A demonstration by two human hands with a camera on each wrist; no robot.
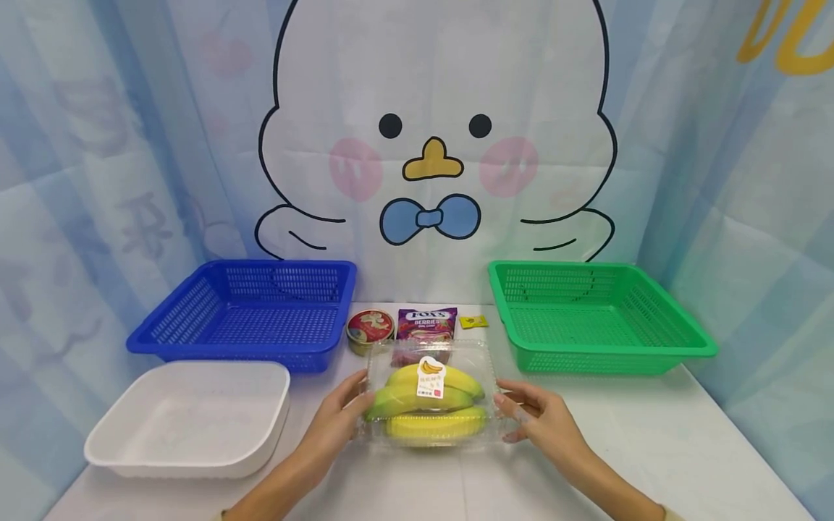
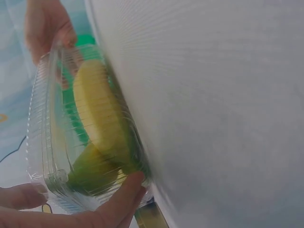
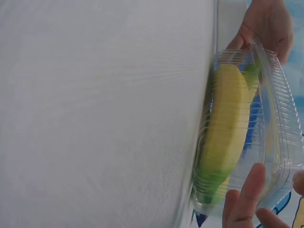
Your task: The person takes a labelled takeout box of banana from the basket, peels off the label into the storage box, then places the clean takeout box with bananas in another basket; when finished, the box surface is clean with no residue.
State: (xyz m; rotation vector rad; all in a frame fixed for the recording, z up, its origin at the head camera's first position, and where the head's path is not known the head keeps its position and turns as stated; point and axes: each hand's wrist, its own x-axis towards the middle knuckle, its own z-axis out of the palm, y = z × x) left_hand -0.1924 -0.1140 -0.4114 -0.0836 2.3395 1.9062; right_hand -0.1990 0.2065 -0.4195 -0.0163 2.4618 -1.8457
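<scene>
A clear plastic clamshell box (image 1: 491,427) of bananas (image 1: 433,423) is at the front middle of the white table, a banana label (image 1: 431,378) on its lid. My left hand (image 1: 339,416) grips its left side, thumb at the rim and fingers along the wall, as the left wrist view shows. On the opposite side my right hand (image 1: 544,420) holds the box, its thumb (image 3: 298,182) near the rim and fingers against the ribbed wall. Behind the box are a round red-lidded tin (image 1: 370,327), a purple Fox's Berries bag (image 1: 426,323), partly covered by the lid, and a small yellow packet (image 1: 473,322).
A blue basket (image 1: 242,354) stands at the back left, with a white tub (image 1: 182,469) in front of it. At the back right is a green basket (image 1: 606,352). A printed curtain (image 1: 430,275) hangs behind the table and along both sides.
</scene>
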